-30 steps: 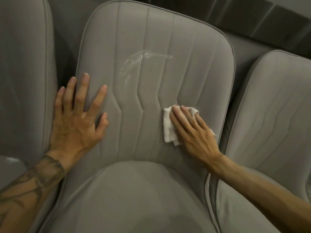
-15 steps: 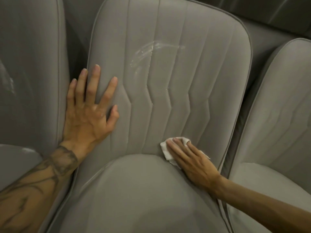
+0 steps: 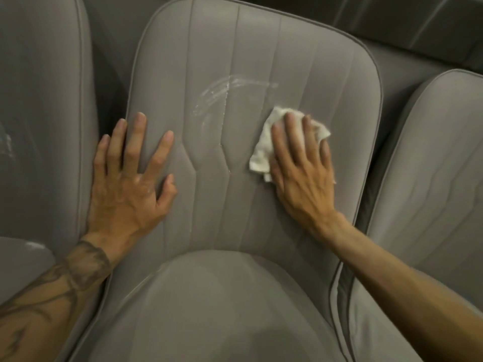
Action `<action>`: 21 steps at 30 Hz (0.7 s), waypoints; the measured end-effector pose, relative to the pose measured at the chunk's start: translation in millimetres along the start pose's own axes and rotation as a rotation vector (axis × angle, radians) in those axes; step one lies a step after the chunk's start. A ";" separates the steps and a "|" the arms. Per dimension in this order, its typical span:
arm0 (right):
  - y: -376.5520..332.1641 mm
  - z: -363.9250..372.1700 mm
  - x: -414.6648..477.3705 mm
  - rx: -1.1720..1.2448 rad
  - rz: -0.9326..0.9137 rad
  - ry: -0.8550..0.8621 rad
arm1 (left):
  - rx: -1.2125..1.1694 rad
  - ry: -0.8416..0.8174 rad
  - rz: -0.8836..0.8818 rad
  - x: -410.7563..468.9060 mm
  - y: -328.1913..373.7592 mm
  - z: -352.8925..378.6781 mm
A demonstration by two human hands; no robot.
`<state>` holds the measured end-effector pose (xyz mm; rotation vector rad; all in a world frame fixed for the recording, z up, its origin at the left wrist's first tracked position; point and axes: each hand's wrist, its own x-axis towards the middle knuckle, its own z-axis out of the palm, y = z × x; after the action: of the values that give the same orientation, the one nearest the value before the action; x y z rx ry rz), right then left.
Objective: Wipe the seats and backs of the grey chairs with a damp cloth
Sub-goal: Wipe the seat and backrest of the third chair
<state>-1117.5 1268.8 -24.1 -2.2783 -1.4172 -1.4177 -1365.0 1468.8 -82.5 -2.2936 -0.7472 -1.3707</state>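
While the white cloth (image 3: 262, 152) lies bunched flat against the back of the middle grey chair (image 3: 235, 48), it sits on the right half of that back, about halfway up. What shows of it runs from a lower-left corner up to a crumpled edge beyond my fingertips, so its long axis seems to follow the backrest upward, leaning a little right; my hand hides its middle. My right hand (image 3: 300, 168) lies over it, palm down, and presses it to the upholstery with straight, slightly parted fingers that point up the back. Four fingers show; I cannot make out the thumb.

Up and left of the cloth, well apart from it, a curved whitish wet streak (image 3: 224, 90) arcs across the stitched panels, and a thin wet line trails down one seam from it.

My left hand (image 3: 128, 184) rests flat on the left side of the same back, holding nothing, fingers spread wide and pointing up, thumb out toward the centre. Its outer fingers reach the piped edge. That forearm is tattooed.

Below both hands the chair's seat (image 3: 209, 309) bulges toward me. A left chair (image 3: 39, 87) stands just beside it, with pale smears on its back and seat, and a right chair (image 3: 431, 165) flanks the other side.
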 end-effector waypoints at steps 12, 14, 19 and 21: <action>-18.5 0.8 55.7 0.119 0.259 0.174 | 0.005 -0.010 -0.004 0.1 0.0 -0.2; -35.1 3.3 24.7 0.132 0.232 0.076 | 0.001 -0.012 -0.004 -0.3 0.6 -0.4; -17.9 -11.7 97.5 0.173 0.267 0.248 | 0.010 -0.020 -0.009 0.4 -1.0 -1.4; -13.3 -13.3 129.3 0.194 0.327 0.350 | 0.006 -0.021 -0.006 -0.5 -0.6 -0.9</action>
<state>-1119.3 1353.3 75.5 -1.9158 -0.9794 -1.4147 -1366.1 1468.6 -82.6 -2.3066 -0.7648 -1.3467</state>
